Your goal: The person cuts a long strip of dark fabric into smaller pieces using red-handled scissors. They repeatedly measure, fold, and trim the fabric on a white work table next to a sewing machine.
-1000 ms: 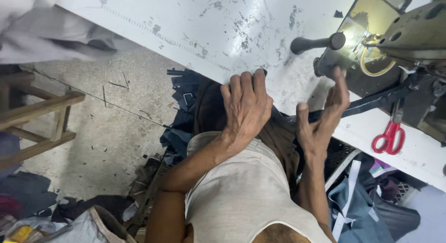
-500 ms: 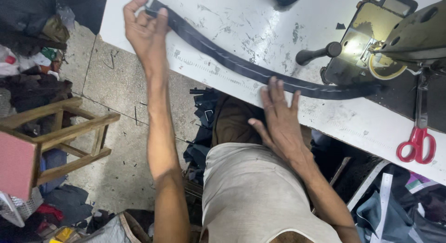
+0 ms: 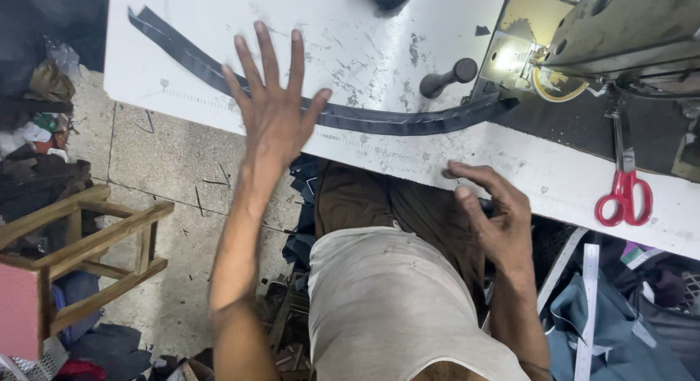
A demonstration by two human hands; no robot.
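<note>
A: Head view, the only one. Where is the strip (image 3: 379,121)?

B: Flat on the white table (image 3: 219,31), a long dark band of cloth. It runs from the table's ten o'clock corner across to the sewing machine (image 3: 620,31) at two o'clock, where its end sits under the lit needle area.

A: And the hands?

B: The left hand (image 3: 273,111) is spread wide, fingers splayed, palm down over the strip's middle stretch. It grips nothing; I cannot tell whether it presses the cloth or hangs just above it. The right hand (image 3: 492,210) is at the table's near edge, at five o'clock from the strip, fingers loosely curled, holding nothing that shows.

A: How would the strip handle?

B: My guess is light, limp and soft. It looks folded or seamed along its length, so it would likely droop and twist if lifted by one end. Best taken flat, with pinches well apart along its edges, or slid under an open palm.

A: Anything else close by?

B: Red scissors (image 3: 623,195) at four o'clock, well apart from the strip, and a dark knob (image 3: 446,76) just beside it near the machine.
</note>
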